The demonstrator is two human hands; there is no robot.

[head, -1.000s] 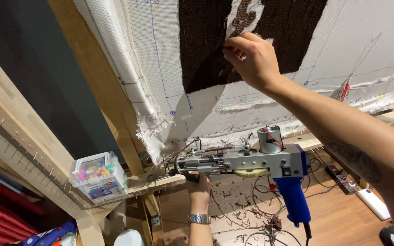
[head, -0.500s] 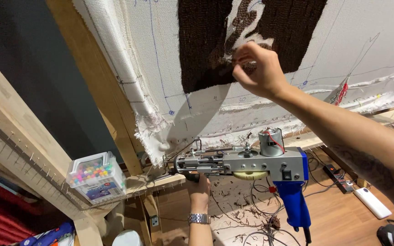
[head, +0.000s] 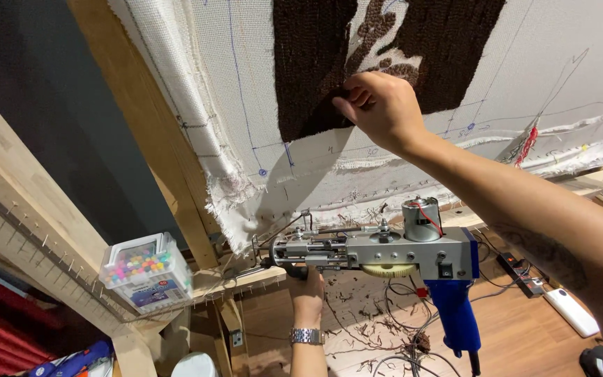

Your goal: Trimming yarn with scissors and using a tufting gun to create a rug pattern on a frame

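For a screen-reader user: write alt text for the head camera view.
The right hand pinches the lower edge of a brown tufted patch on white backing cloth stretched over a wooden frame. Below, the left hand, wearing a metal wristwatch, holds the front grip of a blue-handled tufting gun. A clear box of coloured markers sits lower left.

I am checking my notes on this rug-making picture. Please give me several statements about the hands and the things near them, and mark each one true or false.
1. The right hand touches the brown tufted patch on the white cloth. True.
2. The left hand holds the tufting gun by its blue handle. False: it grips the front end; the blue handle hangs free.
3. A wristwatch is on the left wrist. True.
4. The clear box of coloured pieces lies on the floor. False: it sits on the wooden frame ledge.
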